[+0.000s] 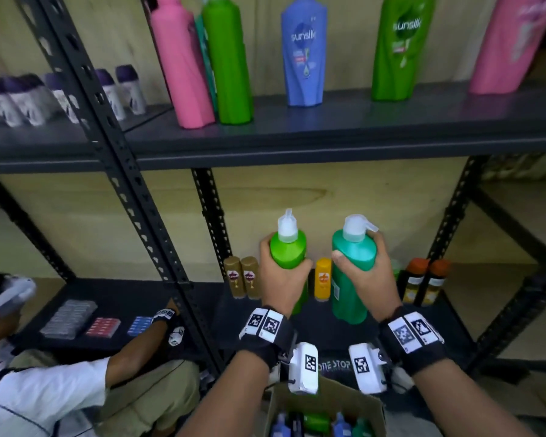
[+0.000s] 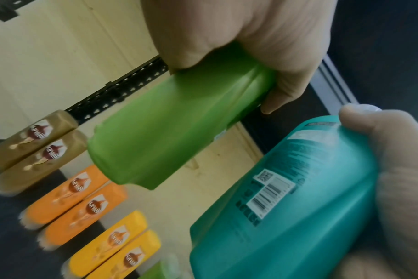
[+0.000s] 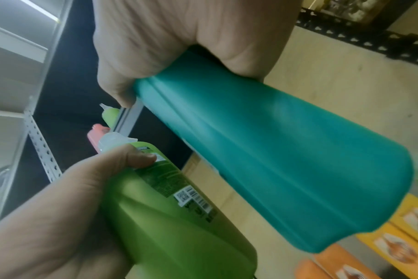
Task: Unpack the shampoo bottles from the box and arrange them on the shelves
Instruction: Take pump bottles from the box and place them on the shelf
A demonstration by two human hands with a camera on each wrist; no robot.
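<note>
Both hands are up in front of the rack, each gripping 1 pump bottle. The left hand (image 1: pixel 279 280) wraps tight around the upper body of the green bottle (image 1: pixel 289 253); the right hand (image 1: pixel 368 275) does the same on the teal bottle (image 1: pixel 353 269). The 2 bottles stand upright side by side, a narrow gap between them, held clear above the lower shelf (image 1: pixel 322 326). Behind them along the back wall: 2 gold bottles (image 1: pixel 243 277) to the left, a yellow bottle (image 1: pixel 323 279) showing through the gap, 2 orange-capped bottles (image 1: pixel 424 280) to the right. Bare shelf shows in front of that row. Above, the upper shelf (image 1: pixel 344 127) edge runs well over the pumps. The open cardboard box (image 1: pixel 328 408) sits below the wrists, more bottles inside.
</note>
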